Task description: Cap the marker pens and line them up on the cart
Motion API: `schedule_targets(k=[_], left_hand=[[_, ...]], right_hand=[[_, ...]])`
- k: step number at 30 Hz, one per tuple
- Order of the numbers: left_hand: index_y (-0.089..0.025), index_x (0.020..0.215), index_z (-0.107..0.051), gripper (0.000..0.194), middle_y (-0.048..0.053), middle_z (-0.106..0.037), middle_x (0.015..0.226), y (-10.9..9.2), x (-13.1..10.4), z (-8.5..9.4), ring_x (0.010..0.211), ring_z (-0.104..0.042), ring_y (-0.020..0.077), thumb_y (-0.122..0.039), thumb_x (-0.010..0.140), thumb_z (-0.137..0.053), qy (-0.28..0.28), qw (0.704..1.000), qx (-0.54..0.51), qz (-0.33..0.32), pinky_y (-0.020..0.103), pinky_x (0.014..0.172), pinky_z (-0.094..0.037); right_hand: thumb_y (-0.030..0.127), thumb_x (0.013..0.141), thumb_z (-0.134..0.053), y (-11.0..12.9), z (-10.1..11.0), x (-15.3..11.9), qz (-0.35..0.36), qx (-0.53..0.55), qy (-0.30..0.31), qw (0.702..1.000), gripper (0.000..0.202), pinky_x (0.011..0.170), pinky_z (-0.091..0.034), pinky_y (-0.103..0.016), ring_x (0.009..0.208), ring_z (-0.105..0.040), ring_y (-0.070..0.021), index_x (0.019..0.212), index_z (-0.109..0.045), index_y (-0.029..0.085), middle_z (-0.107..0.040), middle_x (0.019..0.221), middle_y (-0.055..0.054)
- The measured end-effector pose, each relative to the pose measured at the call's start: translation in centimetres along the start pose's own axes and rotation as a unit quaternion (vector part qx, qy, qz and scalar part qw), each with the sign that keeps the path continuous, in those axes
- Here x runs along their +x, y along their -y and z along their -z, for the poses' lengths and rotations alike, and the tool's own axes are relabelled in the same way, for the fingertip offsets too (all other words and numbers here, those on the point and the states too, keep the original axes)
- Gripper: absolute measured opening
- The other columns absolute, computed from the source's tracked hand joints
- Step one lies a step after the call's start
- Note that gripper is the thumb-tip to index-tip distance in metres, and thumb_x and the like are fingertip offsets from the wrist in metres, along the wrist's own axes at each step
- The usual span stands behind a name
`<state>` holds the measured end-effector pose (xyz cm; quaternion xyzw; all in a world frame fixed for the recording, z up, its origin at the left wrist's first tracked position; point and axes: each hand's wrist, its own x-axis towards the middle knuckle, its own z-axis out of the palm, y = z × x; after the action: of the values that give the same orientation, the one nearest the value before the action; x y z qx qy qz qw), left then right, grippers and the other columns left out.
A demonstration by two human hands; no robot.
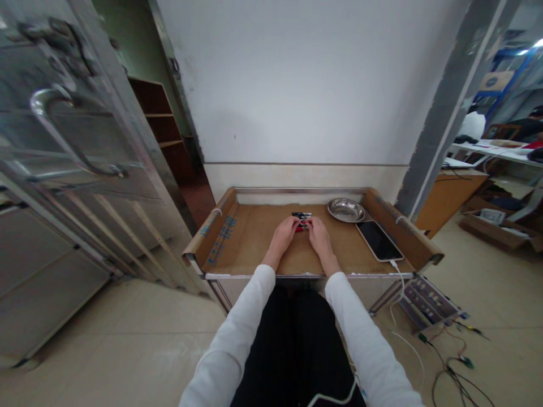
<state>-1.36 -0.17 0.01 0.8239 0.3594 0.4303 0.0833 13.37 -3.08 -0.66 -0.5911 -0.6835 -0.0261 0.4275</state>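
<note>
Small black-and-red pieces at left hand and right hand, over cardboard (cannot tell whether pinched).

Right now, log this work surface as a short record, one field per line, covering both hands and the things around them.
left hand: fingertips at the small black and red items
right hand: fingertips at the same items; exact grip too small to tell
dish: round, metal, at the far right
phone: screen up, dark, nearer than the dish
cable: white, at the phone's near end
surface: brown cardboard
</note>
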Motion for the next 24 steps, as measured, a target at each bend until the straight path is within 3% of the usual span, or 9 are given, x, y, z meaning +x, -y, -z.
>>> schedule_targets(k=[9,15,19,24], left_hand=[[-0.019,0.106,-0.048,0.015,0.008,-0.059,0.105,-0.3,0.0,0.1,0.096,-0.061,0.0165,-0.02,0.091,-0.044,0.012,0.998,-0.062,-0.006,0.033,0.089,-0.049],[-0.018,0.111,-0.044,0.023,0.01,-0.054,0.112,-0.3,-0.1,0.0,0.094,-0.061,0.016,-0.018,0.089,-0.045,-0.001,0.997,-0.076,-0.014,0.032,0.086,-0.051],[-0.017,0.111,-0.046,0.023,0.01,-0.057,0.11,-0.2,0.0,-0.1,0.095,-0.061,0.0172,-0.017,0.089,-0.044,0.003,0.999,-0.038,-0.001,0.033,0.087,-0.051],[-0.017,0.102,-0.053,0.02,0.008,-0.063,0.101,0.3,0.2,-0.4,0.097,-0.06,0.019,-0.011,0.089,-0.04,0.05,0.997,0.056,-0.018,0.035,0.09,-0.047]], right_hand=[[0.022,0.093,-0.034,0.6,0.3,0.0,0.015,0.055,0.045,0.997,0.024,0.09,-0.043,-0.033,0.1,-0.056,-0.0196,0.102,-0.056,0.019,-0.062,0.104,-0.009],[0.021,0.092,-0.038,0.4,0.1,-0.1,0.048,0.032,0.06,0.997,0.027,0.093,-0.042,-0.031,0.103,-0.055,-0.0184,0.106,-0.061,0.019,-0.063,0.109,-0.009],[0.021,0.092,-0.04,0.1,-0.1,-0.2,0.029,0.01,0.053,0.998,0.027,0.09,-0.043,-0.03,0.1,-0.057,-0.0184,0.105,-0.064,0.02,-0.065,0.107,-0.007],[0.018,0.092,-0.041,-0.7,-0.3,-0.1,0.004,-0.012,0.035,0.999,0.029,0.091,-0.043,-0.031,0.098,-0.059,-0.019,0.107,-0.066,0.018,-0.068,0.105,-0.009]])
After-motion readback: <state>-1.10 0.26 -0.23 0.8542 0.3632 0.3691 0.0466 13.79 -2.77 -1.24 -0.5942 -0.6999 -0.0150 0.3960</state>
